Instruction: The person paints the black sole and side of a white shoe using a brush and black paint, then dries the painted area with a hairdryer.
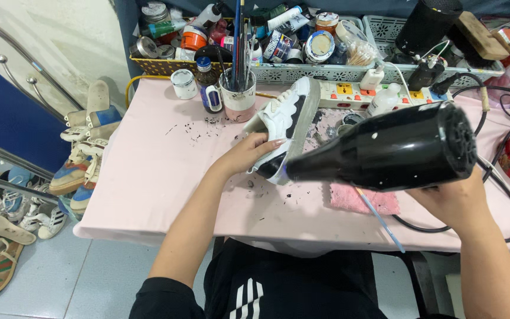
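Observation:
My left hand grips a white and black sneaker tilted on its side on the pink table. My right hand holds a black hair dryer from below. Its nozzle points left at the shoe's lower side, almost touching it. A thin brush with a light blue handle lies on a pink cloth under the dryer.
A cup of brushes, small paint jars and trays of paint pots stand at the back. A power strip and black cables lie to the right. Shoes pile up on the floor to the left.

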